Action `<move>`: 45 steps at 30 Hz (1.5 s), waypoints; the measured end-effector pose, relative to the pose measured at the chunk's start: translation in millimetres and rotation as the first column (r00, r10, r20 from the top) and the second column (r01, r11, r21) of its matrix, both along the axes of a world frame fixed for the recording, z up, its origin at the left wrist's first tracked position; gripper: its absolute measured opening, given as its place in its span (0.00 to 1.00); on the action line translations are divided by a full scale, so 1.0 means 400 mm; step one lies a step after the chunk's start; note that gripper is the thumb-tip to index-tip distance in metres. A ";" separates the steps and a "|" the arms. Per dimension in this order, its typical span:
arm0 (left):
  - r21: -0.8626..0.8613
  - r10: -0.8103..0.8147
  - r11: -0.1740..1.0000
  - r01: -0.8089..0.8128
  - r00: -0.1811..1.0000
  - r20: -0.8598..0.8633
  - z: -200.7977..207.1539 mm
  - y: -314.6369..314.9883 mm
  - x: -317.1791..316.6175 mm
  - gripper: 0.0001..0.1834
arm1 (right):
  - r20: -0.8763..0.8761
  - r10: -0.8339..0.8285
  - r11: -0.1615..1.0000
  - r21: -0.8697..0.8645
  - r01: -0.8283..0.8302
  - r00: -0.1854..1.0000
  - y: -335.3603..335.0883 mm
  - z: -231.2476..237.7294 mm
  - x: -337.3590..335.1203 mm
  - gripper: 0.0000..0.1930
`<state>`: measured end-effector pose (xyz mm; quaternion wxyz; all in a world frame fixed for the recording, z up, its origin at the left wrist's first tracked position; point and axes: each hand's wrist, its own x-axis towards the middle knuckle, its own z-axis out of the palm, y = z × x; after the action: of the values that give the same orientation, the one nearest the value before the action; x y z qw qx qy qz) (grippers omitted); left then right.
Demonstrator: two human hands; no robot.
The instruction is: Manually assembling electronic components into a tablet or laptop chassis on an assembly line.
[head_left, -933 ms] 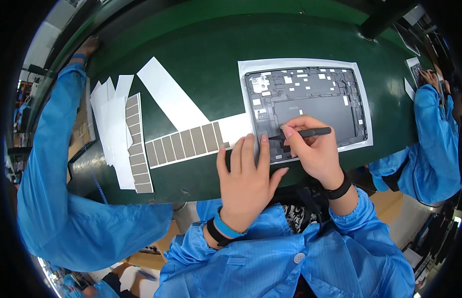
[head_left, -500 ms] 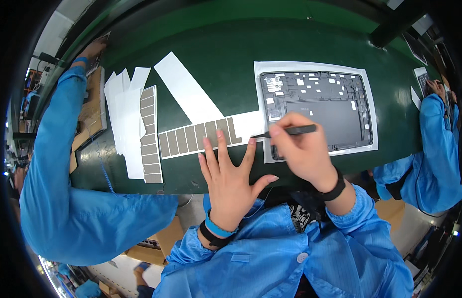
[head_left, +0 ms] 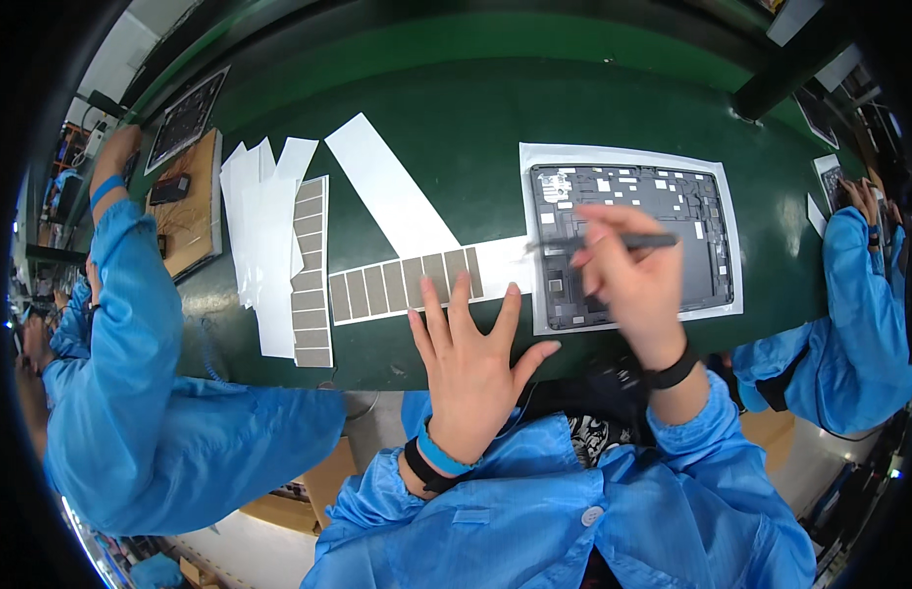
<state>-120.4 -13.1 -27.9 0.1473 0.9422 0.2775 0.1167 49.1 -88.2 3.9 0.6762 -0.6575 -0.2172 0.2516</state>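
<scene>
My left hand (head_left: 468, 363) lies flat with its fingers spread, fingertips pressing the lower edge of a white backing strip (head_left: 502, 265) that carries a row of grey-brown rectangular adhesive pads (head_left: 394, 283). In my right hand (head_left: 634, 280), slightly blurred, is a pair of black tweezers (head_left: 648, 240), pinched between thumb and fingers. Its tips point left, above the bare right end of the strip. Whether they grip anything is too blurred to tell. Partly behind that hand, a black tablet-like housing (head_left: 711, 257) with small white labels rests on a white sheet (head_left: 625, 154).
A second pad strip (head_left: 312, 270) stands left, beside a pile of white strips (head_left: 250, 216). One plain white strip (head_left: 392, 182) lies slanted behind. A co-worker's sleeve (head_left: 132, 324) and a wooden board (head_left: 193, 211) are at left. Another co-worker (head_left: 848, 304) sits at right.
My right hand and the tweezers have moved right and the tips have lifted from the pad strip's end. My left hand stays on the strip. The co-worker's arm at left has drawn back.
</scene>
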 end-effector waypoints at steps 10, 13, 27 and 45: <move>0.017 -0.081 0.997 0.079 0.978 0.193 0.035 0.064 0.163 0.26 | 0.022 0.127 0.992 -0.030 -0.126 0.992 0.010 -0.071 0.141 0.12; 0.033 -0.103 0.995 0.098 0.978 0.184 0.019 0.063 0.165 0.27 | 0.041 0.117 0.992 -0.061 -0.115 0.992 0.006 -0.073 0.134 0.11; 0.110 -0.091 0.991 0.073 0.982 0.166 0.008 0.041 0.184 0.28 | 0.097 0.080 0.994 -0.088 -0.071 0.992 0.008 -0.064 0.104 0.09; 0.189 -0.125 0.976 0.107 0.988 0.089 0.005 0.028 0.188 0.26 | 0.089 0.061 0.997 -0.049 -0.057 0.994 0.004 -0.064 0.091 0.09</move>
<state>-45.1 -2.0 -25.9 0.0802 0.9592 0.2023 0.1802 85.5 -86.5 -21.7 0.6424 -0.6772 -0.2609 0.2465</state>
